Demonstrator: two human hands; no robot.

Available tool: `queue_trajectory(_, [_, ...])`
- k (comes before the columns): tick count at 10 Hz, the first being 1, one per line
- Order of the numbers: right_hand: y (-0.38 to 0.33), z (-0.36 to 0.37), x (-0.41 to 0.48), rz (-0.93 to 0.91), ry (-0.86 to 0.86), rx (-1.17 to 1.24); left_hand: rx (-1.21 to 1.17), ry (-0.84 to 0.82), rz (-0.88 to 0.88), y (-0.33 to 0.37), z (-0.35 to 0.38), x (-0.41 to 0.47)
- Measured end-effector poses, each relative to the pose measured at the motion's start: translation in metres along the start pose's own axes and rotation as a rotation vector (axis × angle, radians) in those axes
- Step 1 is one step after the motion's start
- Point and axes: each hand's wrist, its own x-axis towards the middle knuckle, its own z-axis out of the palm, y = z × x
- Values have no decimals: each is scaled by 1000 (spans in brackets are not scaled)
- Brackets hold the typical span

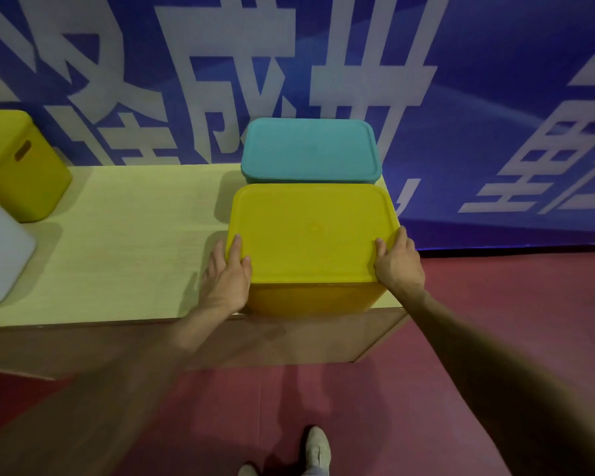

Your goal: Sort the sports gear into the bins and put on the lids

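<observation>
My left grip and right grip press open-fingered on the yellow lid between them, atop its bin. I'd push evenly, then seat the corners beyond both grips.

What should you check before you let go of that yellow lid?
1. The yellow lid lies flat on the yellow bin: ok.
2. It is snapped down all round: cannot tell.
3. The left hand and right hand press its near corners: ok.
4. The teal lid behind sits flat: ok.
5. The yellow bin stands fully on the table, though at its right end: ok.
</observation>
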Motion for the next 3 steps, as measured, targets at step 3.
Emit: queue_trajectory(3, [-47, -43, -6, -328, -145, -153, -62, -146, 91, 39, -75, 13])
